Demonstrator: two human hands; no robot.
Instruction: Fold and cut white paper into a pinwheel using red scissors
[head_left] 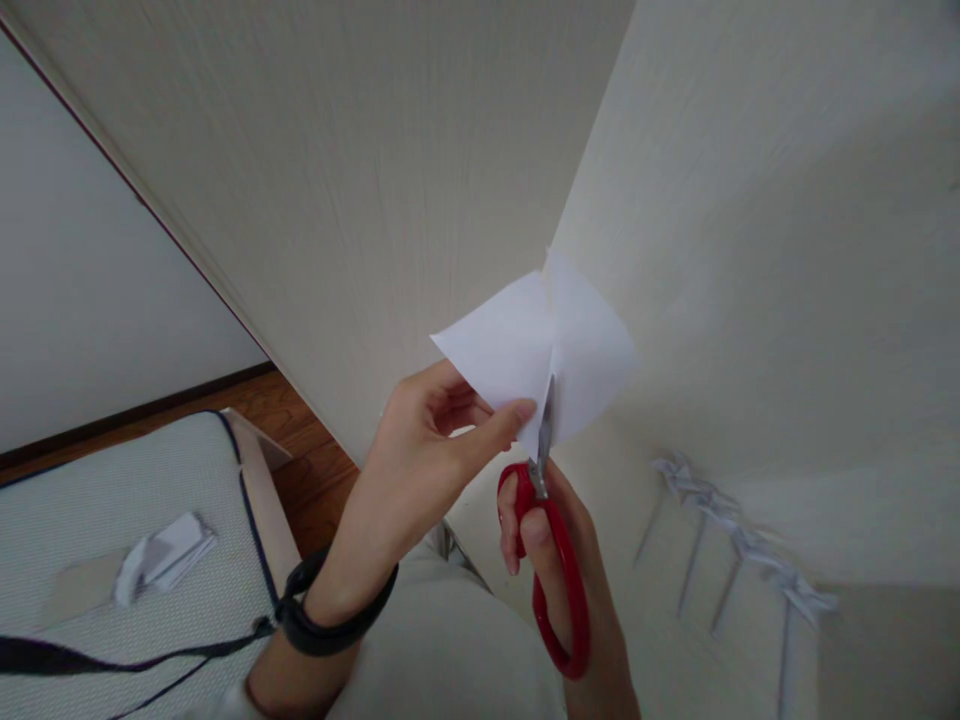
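Scissors [553, 540] with red handles, held in the right hand [570, 580] at lower centre of the frame, blades pointing up into a white paper square [536, 350] held at centre frame. The left hand [420, 450], a dark strap [330, 620] about its wrist, pinches the sheet's lower left part between thumb and curled fingers, just beside the blades; the right hand is closed through the handle loops. A cut already runs from the sheet's bottom edge toward its middle, and a second slit appears to come down from the top corner, the flaps lifting slightly. Whether the blades stand apart or together is hard to judge, since only a narrow grey strip shows.

Good practice, as a judgement: keep the pinch close to the cut line so the paper stays taut, steer the sheet rather than the scissors, cut with the blade throat, and stop short of the centre so the flaps remain joined.

At right of the frame, a row of folded paper pinwheels [739, 545] on thin sticks lies against a pale surface. At lower left, crumpled paper [165, 555] rests on a cushion [112, 500] with dark piping, wooden floor [307, 470] beyond it.
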